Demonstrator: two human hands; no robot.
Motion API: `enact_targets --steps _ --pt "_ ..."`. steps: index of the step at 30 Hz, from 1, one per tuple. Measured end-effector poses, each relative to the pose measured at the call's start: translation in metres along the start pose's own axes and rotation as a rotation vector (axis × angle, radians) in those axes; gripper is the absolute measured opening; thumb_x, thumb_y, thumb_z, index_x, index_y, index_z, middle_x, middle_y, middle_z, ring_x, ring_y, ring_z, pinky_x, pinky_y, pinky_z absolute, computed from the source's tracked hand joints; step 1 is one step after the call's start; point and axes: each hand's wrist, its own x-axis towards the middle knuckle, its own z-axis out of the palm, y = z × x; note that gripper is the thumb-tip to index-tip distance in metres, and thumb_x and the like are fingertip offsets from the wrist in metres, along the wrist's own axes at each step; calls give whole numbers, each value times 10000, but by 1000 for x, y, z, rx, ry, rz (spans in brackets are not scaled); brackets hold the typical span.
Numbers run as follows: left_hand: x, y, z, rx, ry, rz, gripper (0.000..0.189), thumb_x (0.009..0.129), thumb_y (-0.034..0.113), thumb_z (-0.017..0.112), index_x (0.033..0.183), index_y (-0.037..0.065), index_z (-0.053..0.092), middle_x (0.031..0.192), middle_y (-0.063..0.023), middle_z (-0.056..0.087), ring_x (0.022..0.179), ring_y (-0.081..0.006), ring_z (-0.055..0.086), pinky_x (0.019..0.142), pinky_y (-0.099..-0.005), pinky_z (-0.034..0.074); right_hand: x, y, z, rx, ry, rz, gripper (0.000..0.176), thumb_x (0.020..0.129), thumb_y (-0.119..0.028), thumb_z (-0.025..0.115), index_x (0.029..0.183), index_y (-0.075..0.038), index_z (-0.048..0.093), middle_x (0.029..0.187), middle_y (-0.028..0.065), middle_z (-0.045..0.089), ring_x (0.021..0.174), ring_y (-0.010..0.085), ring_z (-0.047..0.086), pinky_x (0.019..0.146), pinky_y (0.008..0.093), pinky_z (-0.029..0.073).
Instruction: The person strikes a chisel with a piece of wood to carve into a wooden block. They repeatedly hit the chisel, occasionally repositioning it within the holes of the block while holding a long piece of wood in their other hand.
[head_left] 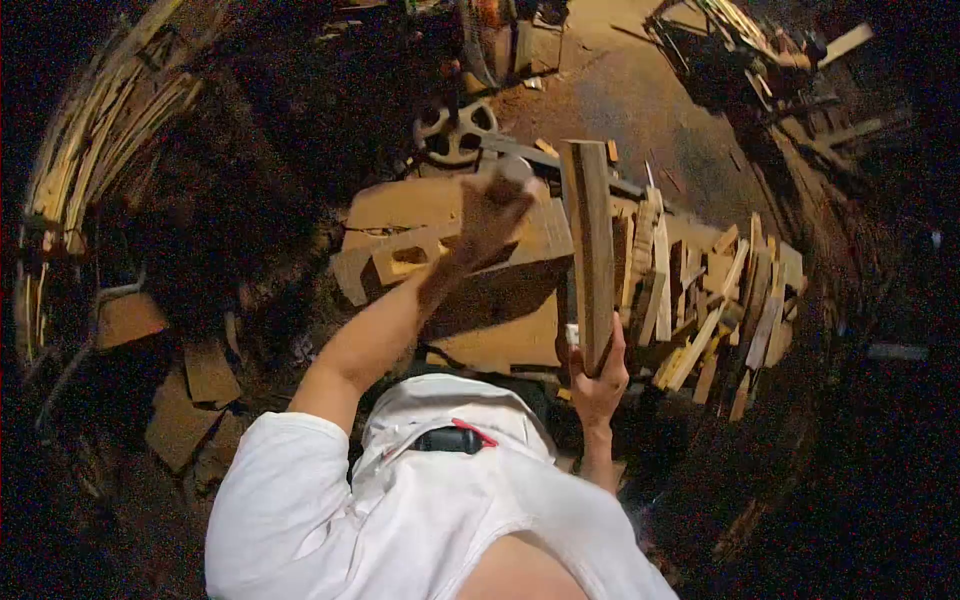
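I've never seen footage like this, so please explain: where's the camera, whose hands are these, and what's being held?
There is no machine here: one camera sits on a person's head and looks down, so the white shirt at the bottom is their own. The right hand grips a wooden plank by its lower end, standing upright. The left hand is raised over flat wooden boards; it is blurred, so what it holds is unclear. A pile of wood offcuts lies to the right on the dirt floor.
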Motion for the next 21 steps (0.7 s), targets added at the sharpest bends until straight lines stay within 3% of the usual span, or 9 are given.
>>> enact_targets --steps 1,2,5,8,11,13,15,18,21 --pt "-5 13 9 -148 -13 3 151 912 162 739 896 63 626 720 53 554 624 -73 474 561 -278 421 2 -2 0 23 -1 -49 713 925 -261 733 1526 -92 390 1257 201 673 1033 274 705 855 385 563" --pt "1 24 11 209 -40 277 260 897 280 764 943 57 638 691 20 555 607 -79 461 554 -287 427 6 -8 -1 56 5 -64 698 927 -221 728 1523 -78 392 1263 208 669 1061 271 690 877 390 548" --pt "-12 -43 41 83 -82 271 387 823 436 764 896 70 662 653 -102 600 565 -237 612 542 -373 485 21 -22 -18 12 30 -93 724 903 -256 742 1497 -45 387 1374 240 584 1162 357 655 938 414 544" --pt "-21 34 44 337 -221 201 376 785 424 793 849 77 665 665 -135 629 599 -306 652 552 -403 507 28 -36 -26 1 93 -64 733 892 -220 749 1481 8 378 1398 239 560 1212 340 624 973 398 522" --pt "-27 28 45 428 -236 260 344 749 393 810 832 89 672 678 -126 649 596 -286 658 559 -395 520 36 -42 -24 -46 121 -206 746 881 -197 756 1496 -6 380 1408 236 556 1215 344 622 980 395 516" --pt "-30 27 46 404 -211 311 321 741 373 805 833 95 673 686 -119 657 603 -287 664 563 -394 524 39 -42 -15 147 -173 -2 769 885 -195 752 1526 -36 358 1431 238 541 1213 357 623 982 407 514" --pt "-28 27 45 387 -174 369 299 732 352 800 834 101 674 695 -111 666 611 -288 671 567 -394 529 42 -41 -14 85 -168 -84 777 891 -204 746 1543 -60 348 1450 239 527 1212 368 623 980 414 513" --pt "-35 23 38 537 -307 276 314 706 354 817 832 105 674 718 -104 684 635 -283 689 574 -381 538 35 -48 -15 76 86 -191 647 948 -317 707 1475 -56 437 1151 187 673 955 258 669 819 375 547" --pt "-31 22 40 459 -285 291 302 688 322 823 831 104 671 733 -106 690 655 -281 697 586 -380 541 32 -43 -19 -5 119 -210 647 941 -335 716 1460 -53 452 1087 169 663 889 237 639 776 374 536"
